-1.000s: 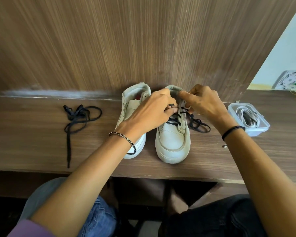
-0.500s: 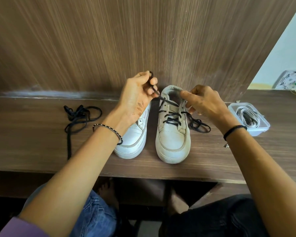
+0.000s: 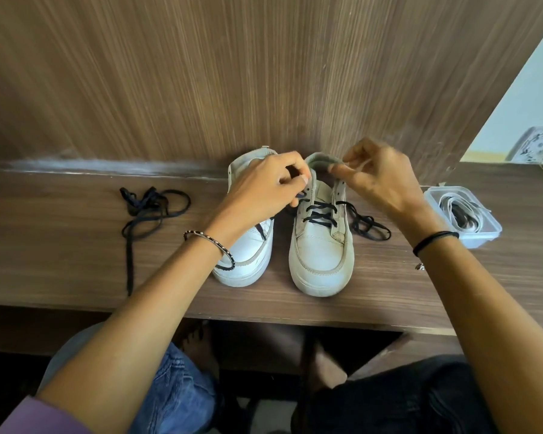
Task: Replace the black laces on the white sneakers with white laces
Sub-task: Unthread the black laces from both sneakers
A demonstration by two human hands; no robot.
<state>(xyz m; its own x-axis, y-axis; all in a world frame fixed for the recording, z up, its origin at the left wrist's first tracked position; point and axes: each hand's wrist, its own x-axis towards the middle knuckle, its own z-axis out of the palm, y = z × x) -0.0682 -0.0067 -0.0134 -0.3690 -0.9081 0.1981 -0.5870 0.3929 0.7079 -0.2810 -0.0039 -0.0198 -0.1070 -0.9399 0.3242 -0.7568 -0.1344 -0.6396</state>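
Observation:
Two white sneakers stand side by side on the wooden desk, toes toward me. The left sneaker (image 3: pixel 248 255) has no lace. The right sneaker (image 3: pixel 322 261) still carries a black lace (image 3: pixel 322 214) across its lower eyelets, and the lace's loose end (image 3: pixel 370 228) lies on the desk to its right. My left hand (image 3: pixel 261 192) pinches the black lace at the right sneaker's left eyelets. My right hand (image 3: pixel 380 180) pinches the top edge of the right sneaker near its tongue. White laces (image 3: pixel 461 211) lie in a clear plastic box (image 3: pixel 486 236) at the far right.
A removed black lace (image 3: pixel 148 211) lies tangled on the desk to the left, one end trailing toward the front edge. A wooden panel (image 3: pixel 264 73) rises directly behind the sneakers. My knees are under the desk (image 3: pixel 76 245).
My left hand, which had lifted the lace high above the sneaker, has come back down to the eyelets. My right hand shifted up to the sneaker's top edge.

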